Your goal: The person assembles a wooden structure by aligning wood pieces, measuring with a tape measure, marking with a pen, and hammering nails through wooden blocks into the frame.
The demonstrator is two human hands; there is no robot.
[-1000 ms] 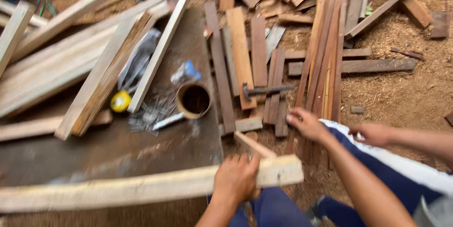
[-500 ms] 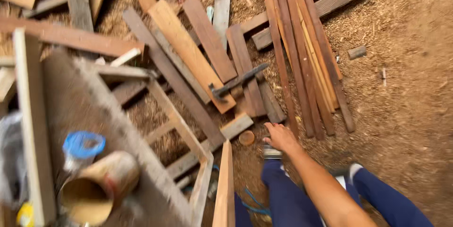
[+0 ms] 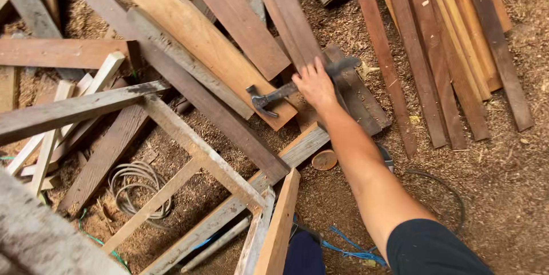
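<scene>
Head cam: that claw hammer [image 3: 297, 89] lying across the planks [image 3: 200, 40] now has your right hand [image 3: 314, 85] on its handle, fingers clamped round it, versus just reaching half a second back; left hand's out of frame.

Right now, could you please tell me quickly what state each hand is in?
Right hand: closed around the handle of the claw hammer lying on the boards.
Left hand: not in view.

A dark metal claw hammer [image 3: 286, 93] lies flat across brown planks, head to the left, handle running right.
</scene>
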